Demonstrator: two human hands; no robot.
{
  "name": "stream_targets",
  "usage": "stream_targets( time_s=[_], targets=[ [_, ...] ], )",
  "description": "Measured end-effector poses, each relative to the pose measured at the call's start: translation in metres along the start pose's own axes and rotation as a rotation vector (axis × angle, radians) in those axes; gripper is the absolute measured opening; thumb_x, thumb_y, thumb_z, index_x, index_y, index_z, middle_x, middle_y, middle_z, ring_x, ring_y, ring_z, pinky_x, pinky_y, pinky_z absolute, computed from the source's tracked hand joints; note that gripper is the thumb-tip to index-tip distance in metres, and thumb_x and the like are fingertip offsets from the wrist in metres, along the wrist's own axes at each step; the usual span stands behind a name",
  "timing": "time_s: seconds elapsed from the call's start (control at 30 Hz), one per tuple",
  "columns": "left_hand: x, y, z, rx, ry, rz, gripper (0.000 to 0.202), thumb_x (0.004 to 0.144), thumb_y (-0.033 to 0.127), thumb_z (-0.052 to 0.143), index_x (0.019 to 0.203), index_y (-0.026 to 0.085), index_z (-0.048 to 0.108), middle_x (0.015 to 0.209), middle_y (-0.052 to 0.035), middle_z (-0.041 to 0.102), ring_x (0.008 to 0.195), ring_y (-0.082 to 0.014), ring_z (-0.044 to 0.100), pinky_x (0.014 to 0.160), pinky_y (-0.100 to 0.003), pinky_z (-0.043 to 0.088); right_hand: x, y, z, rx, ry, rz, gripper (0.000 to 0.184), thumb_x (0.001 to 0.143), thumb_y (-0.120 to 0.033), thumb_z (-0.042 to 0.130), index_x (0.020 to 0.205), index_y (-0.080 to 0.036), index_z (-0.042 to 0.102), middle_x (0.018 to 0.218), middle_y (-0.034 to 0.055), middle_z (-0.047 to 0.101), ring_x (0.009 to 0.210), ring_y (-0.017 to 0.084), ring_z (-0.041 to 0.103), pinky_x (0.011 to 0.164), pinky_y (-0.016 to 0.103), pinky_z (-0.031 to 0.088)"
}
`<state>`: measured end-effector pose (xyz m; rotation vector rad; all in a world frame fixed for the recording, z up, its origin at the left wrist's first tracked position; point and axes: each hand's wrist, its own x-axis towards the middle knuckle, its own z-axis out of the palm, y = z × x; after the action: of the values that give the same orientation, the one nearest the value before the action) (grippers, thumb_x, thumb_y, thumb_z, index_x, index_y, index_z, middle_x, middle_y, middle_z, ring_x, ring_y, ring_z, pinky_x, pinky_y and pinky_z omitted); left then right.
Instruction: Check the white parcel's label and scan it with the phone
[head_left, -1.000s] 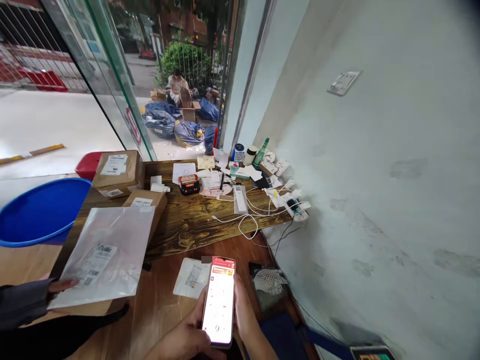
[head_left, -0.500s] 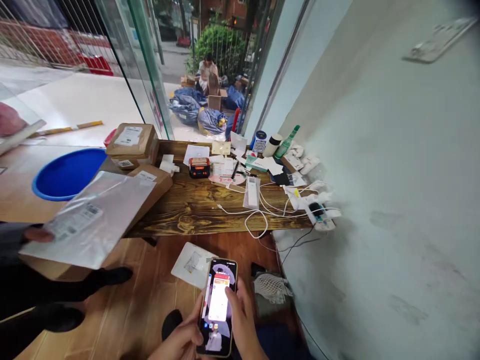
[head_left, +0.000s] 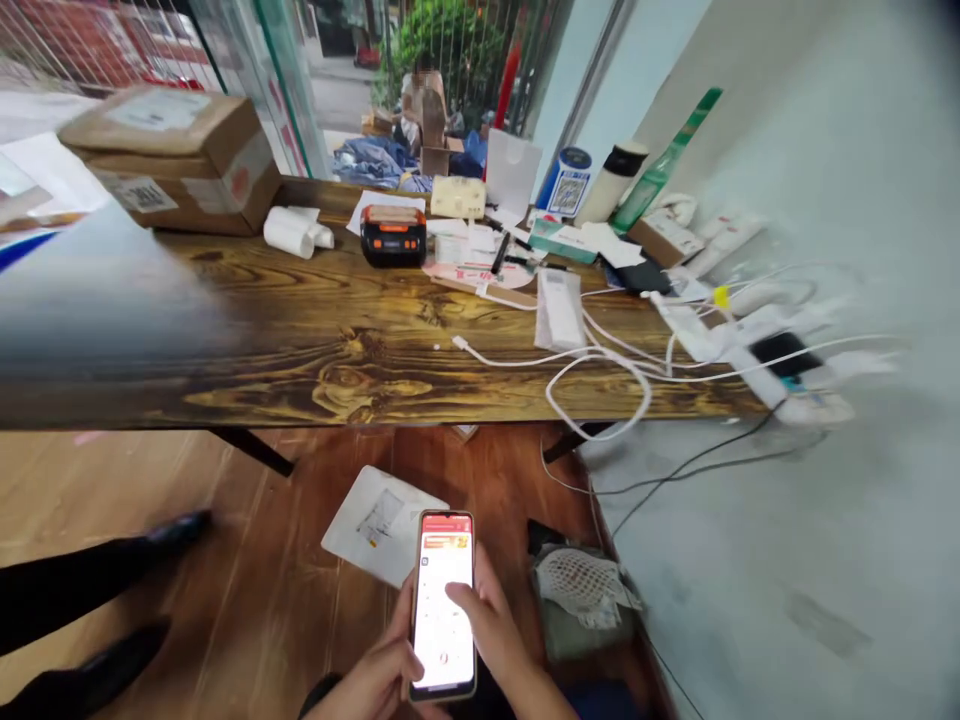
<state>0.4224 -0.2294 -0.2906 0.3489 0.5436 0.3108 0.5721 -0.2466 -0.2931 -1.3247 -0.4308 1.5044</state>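
A smartphone [head_left: 444, 600] with a lit red and white screen is upright at the bottom centre. My left hand [head_left: 375, 672] wraps round its left edge and back. My right hand [head_left: 487, 630] cups the right edge, thumb resting on the screen. Just beyond the phone a flat white parcel [head_left: 379, 522] lies on the wooden floor. The wooden table [head_left: 300, 340] runs across the view above it.
On the table: a cardboard box [head_left: 169, 155], paper rolls [head_left: 296, 230], an orange-black label printer [head_left: 392, 233], white cables [head_left: 600, 365], a power strip [head_left: 780, 375], bottles at the back. Another person's dark legs and shoes [head_left: 90, 610] are at left. A net bag [head_left: 581, 585] lies by the wall.
The view has closed in on the table and tilted down. The grey bag and the other person's hand have left view. The phone screen went from a dark app-switch view to a red-white page.
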Motion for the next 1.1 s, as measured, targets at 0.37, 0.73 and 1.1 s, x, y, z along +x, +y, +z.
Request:
stream_targets(
  time_s=[0.37, 0.73, 1.1],
  targets=[
    [0.115, -0.044, -0.202, 0.194, -0.01, 0.134, 0.105, 0.056, 0.014, 0.051, 0.147, 0.035, 0.001, 0.109, -0.0057, 0.061, 0.091, -0.0238, 0.06, 0.063, -0.033, 0.053, 0.155, 0.146, -0.041, -0.037, -0.141, -0.12, 0.032, 0.065, -0.037, 0.06, 0.093, -0.021, 0.054, 0.071, -0.0022, 0.064, 0.068, 0.017, 0.06, 0.068, 0.03, 0.047],
    [0.096, -0.128, -0.314, 0.074, -0.109, 0.231, 0.073, 0.074, 0.02, 0.062, 0.139, 0.036, 0.035, 0.121, -0.0033, 0.056, 0.099, -0.0231, 0.058, 0.092, -0.036, 0.039, 0.159, 0.284, -0.056, -0.045, -0.307, 0.04, 0.059, 0.06, -0.038, 0.076, 0.111, -0.02, 0.053, 0.079, 0.0004, 0.068, 0.067, 0.016, 0.059, 0.063, 0.028, 0.044],
    [0.084, -0.12, -0.304, -0.16, -0.06, 0.143, 0.108, 0.061, 0.01, 0.051, 0.147, 0.033, -0.01, 0.116, -0.0008, 0.062, 0.098, -0.0205, 0.058, 0.078, -0.027, 0.038, 0.156, 0.271, -0.035, -0.053, -0.094, 0.102, 0.041, 0.068, -0.042, 0.064, 0.101, -0.018, 0.058, 0.078, 0.0023, 0.07, 0.069, 0.02, 0.063, 0.058, 0.028, 0.043]
  ],
)
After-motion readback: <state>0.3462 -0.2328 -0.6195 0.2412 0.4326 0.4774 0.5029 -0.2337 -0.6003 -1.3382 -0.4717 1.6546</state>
